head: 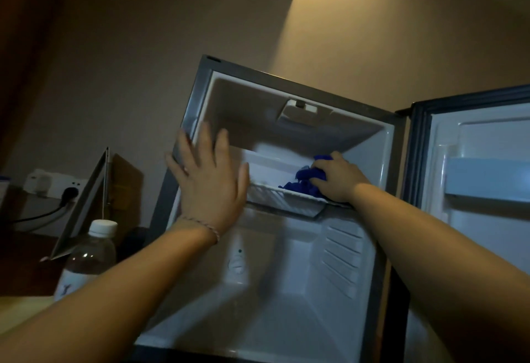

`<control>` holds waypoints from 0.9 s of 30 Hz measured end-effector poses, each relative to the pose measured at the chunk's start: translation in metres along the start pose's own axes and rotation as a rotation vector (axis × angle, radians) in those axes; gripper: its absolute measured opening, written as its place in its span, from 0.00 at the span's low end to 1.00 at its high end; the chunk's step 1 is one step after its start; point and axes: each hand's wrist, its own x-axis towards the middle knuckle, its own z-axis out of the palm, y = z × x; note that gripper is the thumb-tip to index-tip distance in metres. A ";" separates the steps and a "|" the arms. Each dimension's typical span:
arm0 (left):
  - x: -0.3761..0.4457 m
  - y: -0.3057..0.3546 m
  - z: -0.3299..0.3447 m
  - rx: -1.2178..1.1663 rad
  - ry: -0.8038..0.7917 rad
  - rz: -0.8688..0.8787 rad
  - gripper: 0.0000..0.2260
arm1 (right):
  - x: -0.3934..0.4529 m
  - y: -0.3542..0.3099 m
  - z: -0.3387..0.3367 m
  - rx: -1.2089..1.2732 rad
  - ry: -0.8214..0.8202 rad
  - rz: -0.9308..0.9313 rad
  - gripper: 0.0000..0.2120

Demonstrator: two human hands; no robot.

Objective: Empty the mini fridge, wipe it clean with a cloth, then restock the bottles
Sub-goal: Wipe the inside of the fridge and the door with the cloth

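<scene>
Clear plastic, with a white cap and dark liquid inside, the bottle [86,259] stood at the far left, outside the mini fridge [315,262] and just beside it. It looked light but smooth, so a grip around the middle of its body would probably hold best when it is put back. Next along, the left hand [208,179] was raised flat at the fridge's left front edge, fingers [205,139] straight and spread, holding nothing; whether the palm actually pressed the frame could not be told through the blur. Inside, the compartment showed no bottles, so the wiping step seemed under way. On the white wire shelf [266,193] lay the blue cloth [307,180], soft and crumpled, likely to bunch and drag rather than glide, and best held in a wad under the palm. The right hand [337,177] did just that, fingers curled over the cloth and pressing it down on the shelf. Furthest right, the door [473,162] stood open.
</scene>
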 end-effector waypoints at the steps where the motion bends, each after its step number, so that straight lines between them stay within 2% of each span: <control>1: -0.002 0.009 0.006 0.023 -0.018 0.115 0.26 | -0.001 -0.002 0.000 0.054 0.007 0.004 0.16; 3: -0.004 0.027 0.020 0.017 -0.093 0.245 0.24 | -0.004 -0.005 -0.002 0.141 0.023 0.002 0.14; 7: 0.008 0.045 0.041 -0.018 -0.325 0.114 0.19 | -0.004 -0.016 -0.007 0.365 0.097 -0.029 0.14; 14: 0.055 0.014 0.032 -0.110 -0.443 0.029 0.18 | 0.013 -0.053 0.003 0.606 0.174 -0.158 0.11; 16: 0.070 0.004 0.031 -0.145 -0.451 0.008 0.15 | 0.017 -0.061 0.006 0.653 0.150 -0.186 0.18; 19: 0.085 0.001 0.041 -0.234 -0.511 0.045 0.16 | 0.015 -0.060 0.004 0.748 0.064 -0.185 0.41; 20: 0.087 0.004 0.046 -0.286 -0.547 0.054 0.17 | 0.014 -0.054 0.004 0.739 0.043 -0.175 0.44; 23: 0.091 0.030 0.062 -0.391 -0.606 0.151 0.20 | 0.006 -0.043 0.004 0.522 0.024 -0.056 0.39; 24: 0.091 0.042 0.068 -0.416 -0.614 0.182 0.21 | 0.004 -0.040 0.003 0.461 0.004 -0.010 0.39; 27: 0.086 0.078 0.079 -0.511 -0.631 0.156 0.21 | 0.011 -0.025 0.008 0.361 -0.130 0.009 0.50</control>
